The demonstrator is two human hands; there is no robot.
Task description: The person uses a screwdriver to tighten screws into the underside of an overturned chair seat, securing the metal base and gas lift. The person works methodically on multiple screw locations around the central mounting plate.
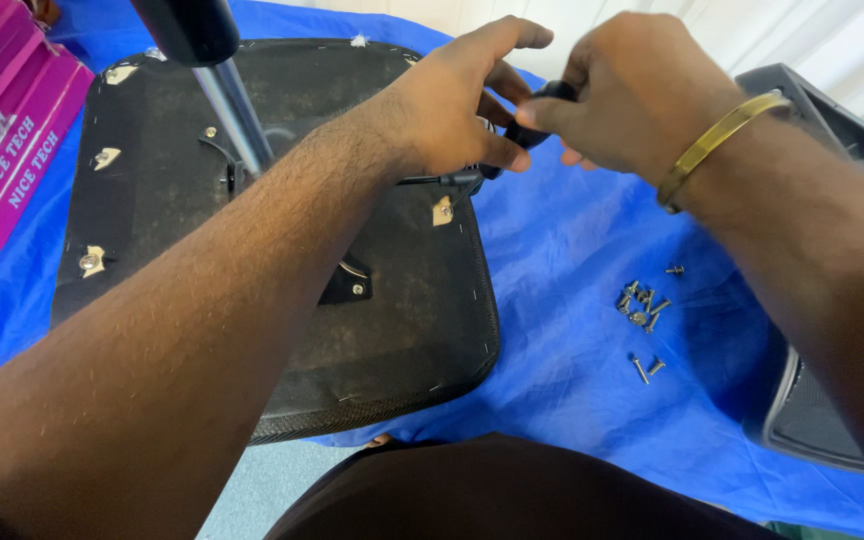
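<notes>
An upturned black chair seat (152,230) lies on a blue sheet (572,370), its metal post (237,115) sticking up. At the seat's far right edge my left hand (452,105) grips a thin black lever (437,180) that runs out from the mechanism. My right hand (627,90), with a gold bangle on the wrist, pinches the black knob (542,110) at the lever's end. Both hands touch each other there. Most of the knob is hidden by my fingers.
Several loose silver screws (642,305) lie on the sheet right of the seat, with two more (647,368) nearer me. A grey plastic chair part (812,410) sits at the right edge. Pink boxes (2,140) stand at the far left.
</notes>
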